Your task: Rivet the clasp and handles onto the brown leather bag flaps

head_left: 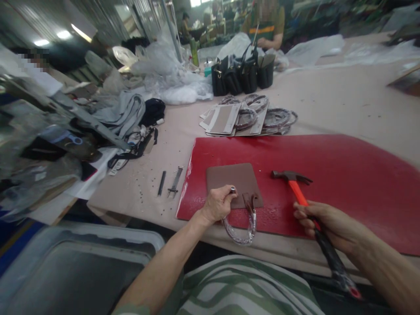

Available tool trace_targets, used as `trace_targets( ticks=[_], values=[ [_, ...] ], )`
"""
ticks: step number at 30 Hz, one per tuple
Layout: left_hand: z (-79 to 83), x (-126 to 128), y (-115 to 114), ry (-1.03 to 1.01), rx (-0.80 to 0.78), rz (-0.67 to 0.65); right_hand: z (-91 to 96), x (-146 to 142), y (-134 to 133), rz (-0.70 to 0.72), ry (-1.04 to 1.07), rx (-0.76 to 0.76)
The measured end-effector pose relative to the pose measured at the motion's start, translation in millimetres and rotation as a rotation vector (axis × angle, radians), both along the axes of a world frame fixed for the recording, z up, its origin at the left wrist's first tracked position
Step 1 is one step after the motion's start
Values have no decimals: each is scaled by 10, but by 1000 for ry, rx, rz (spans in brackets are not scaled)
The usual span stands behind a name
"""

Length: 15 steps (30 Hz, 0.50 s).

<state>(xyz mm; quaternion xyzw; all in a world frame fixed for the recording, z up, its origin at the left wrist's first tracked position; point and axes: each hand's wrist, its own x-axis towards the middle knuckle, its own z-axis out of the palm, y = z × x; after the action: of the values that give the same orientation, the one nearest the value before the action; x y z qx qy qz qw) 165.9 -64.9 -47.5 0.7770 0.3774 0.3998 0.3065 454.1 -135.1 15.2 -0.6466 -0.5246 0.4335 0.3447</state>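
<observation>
My left hand (218, 203) is closed around a short metal punch (232, 190), its round end showing above the fingers. It rests over a brown leather panel (229, 177). A handle wrapped in clear plastic (241, 238) loops off the panel's near edge, joined by a brown leather tab (250, 202). In my right hand (331, 223) is a claw hammer (305, 194) with an orange and black grip. Its head is above the red mat (328, 175), right of the panel and apart from the punch.
Left of the mat lie a dark rod (162, 183) and a metal caliper-like tool (176, 183). Behind it are stacked panels with wrapped handles (226, 119) and several black bags (243, 76). A grey plastic bin (154, 236) stands below left. Another person (267, 33) is across the table.
</observation>
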Motion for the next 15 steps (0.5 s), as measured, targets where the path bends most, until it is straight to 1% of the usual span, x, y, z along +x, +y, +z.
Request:
trace_targets(
  ticks=[2,3,4,5,7,9,10,11,13,14,15],
  values=[
    [-3,8,3,-6,-8,-1,173,-176,-1,-79,226,-208],
    [-7,11,4,-8,-6,-3,268,-265,-15,-138,273,-256],
    [-13,14,6,-11,-2,-6,359,-348,-37,-189,245,-224],
    [-19,15,8,-12,2,-7,440,-422,-63,-207,159,-144],
    [-34,15,12,-9,8,-5,556,-531,-111,-165,-105,93],
    [-47,14,15,1,10,4,613,-587,-136,-45,-380,337],
    [-53,13,15,8,10,12,633,-597,-135,32,-500,424],
    [-58,14,15,16,10,20,658,-597,-128,118,-603,475],
    [-65,17,14,25,16,30,747,-581,-107,252,-742,505],
    [-68,20,13,28,24,31,808,-571,-99,272,-778,517],
    [-70,22,13,31,36,29,870,-565,-98,241,-793,544]
  ],
)
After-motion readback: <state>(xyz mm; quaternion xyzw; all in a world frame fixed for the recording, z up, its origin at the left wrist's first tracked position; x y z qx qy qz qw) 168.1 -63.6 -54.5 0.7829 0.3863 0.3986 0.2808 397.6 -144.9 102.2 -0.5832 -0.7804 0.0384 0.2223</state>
